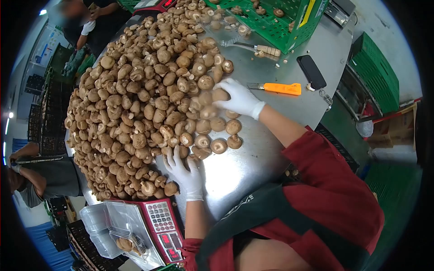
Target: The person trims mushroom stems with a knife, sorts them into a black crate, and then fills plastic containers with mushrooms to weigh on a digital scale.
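A large pile of brown mushrooms [131,104] covers much of the metal table [253,158]. My right hand [239,97], in a white glove, closes its fingers on a mushroom [220,95] at the pile's right edge. My left hand [184,174], also gloved in white, rests at the pile's lower edge with its fingers apart, touching the mushrooms there; nothing shows in its grip. Between the hands, several loose mushrooms [219,146] lie on the metal, some with stems up.
An orange-handled knife [282,89], a phone [311,72] and a wooden-handled tool [266,50] lie right. Behind them stands a green crate [291,36]. A red scale [160,217] with a plastic tray [126,244] is lower left. Two people stand across the table.
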`<state>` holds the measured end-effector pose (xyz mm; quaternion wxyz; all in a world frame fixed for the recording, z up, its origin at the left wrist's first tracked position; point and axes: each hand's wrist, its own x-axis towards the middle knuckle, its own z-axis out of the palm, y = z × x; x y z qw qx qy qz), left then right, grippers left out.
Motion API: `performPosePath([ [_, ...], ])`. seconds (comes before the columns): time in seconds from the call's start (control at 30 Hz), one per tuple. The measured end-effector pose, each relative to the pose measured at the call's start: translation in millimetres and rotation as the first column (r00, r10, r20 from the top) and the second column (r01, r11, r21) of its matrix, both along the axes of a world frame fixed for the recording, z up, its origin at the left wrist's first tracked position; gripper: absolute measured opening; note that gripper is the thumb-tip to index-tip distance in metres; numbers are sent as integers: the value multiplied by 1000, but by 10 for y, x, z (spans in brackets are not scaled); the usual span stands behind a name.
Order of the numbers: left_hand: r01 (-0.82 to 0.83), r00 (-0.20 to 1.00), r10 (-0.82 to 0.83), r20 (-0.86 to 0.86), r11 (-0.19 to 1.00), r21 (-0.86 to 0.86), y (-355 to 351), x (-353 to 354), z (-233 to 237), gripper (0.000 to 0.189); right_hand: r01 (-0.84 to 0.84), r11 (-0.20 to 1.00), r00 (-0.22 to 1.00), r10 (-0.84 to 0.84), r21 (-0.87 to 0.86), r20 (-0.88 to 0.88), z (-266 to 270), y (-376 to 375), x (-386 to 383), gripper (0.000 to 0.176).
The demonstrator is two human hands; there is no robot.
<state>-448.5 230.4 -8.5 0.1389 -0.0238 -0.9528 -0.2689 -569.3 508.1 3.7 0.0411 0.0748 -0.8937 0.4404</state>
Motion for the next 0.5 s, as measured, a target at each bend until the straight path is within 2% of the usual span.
performPosePath([
  [0.03, -5, 1000, 5, -11, 1000, 10, 9, -9, -15, 50, -24, 989, 996, 36, -144, 85, 30, 49, 44, 48],
  [0.07, -6, 1000, 6, -18, 1000, 20, 2, -18, -27, 51, 4, 805, 951, 180, -593, 250, -78, 75, 80, 52],
  [0.13, 6, 1000, -6, -23, 1000, 19, -11, -21, -41, 52, 172, 536, 875, 302, -826, 378, -10, 107, 175, 59],
  [0.17, 12, 1000, -12, -24, 1000, 24, -8, -17, -44, 52, 266, 373, 832, 377, -889, 407, 25, 112, 202, 62],
  [0.2, 18, 1000, -17, -26, 999, 27, -13, -13, -42, 52, 221, 303, 843, 419, -927, 339, -3, 93, 213, 69],
  [0.3, 17, 999, -16, -31, 999, 35, -10, -1, -37, 52, 406, 94, 772, 497, -909, 396, 24, 103, 200, 70],
  [0.4, 21, 999, -20, -33, 999, 30, -1, 4, -30, 53, 431, -9, 741, 575, -902, 348, 100, 113, 215, 67],
  [0.5, 25, 999, -24, -38, 1000, 17, -11, 4, -41, 53, 469, -20, 756, 526, -883, 390, 207, 84, 249, 70],
])
